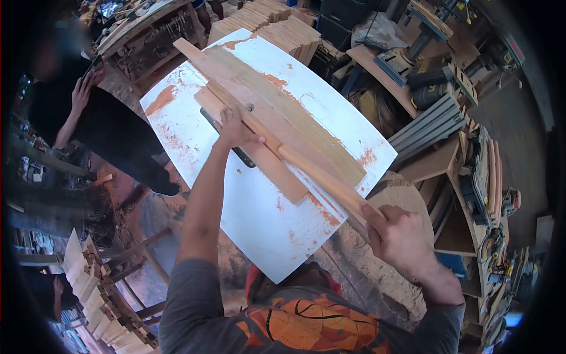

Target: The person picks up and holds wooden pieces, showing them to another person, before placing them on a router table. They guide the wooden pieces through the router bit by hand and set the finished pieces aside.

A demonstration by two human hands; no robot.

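Observation:
A long, narrow, shaped wooden strip [321, 176] lies diagonally across a white tabletop [259, 236]. My right hand [401, 239] is closed around its near end, past the table's edge. Spread over the wood near mid-length, my left hand [236, 128] presses down, its thumb stretched out on the strip. Beneath that hand is a flat, shorter board [283, 180], partly over a black plate [244, 157] set in the tabletop. A wide, pale board [300, 127] lies along the strip's far side. What the left palm covers is hidden.
Reddish sawdust [162, 99] is scattered on the tabletop. A person in dark clothes [88, 118] stands at the left. Stacked wooden pieces [268, 26] lie behind the table. Shelving with power tools [433, 88] lines the right; more cut wood [103, 295] is piled lower left.

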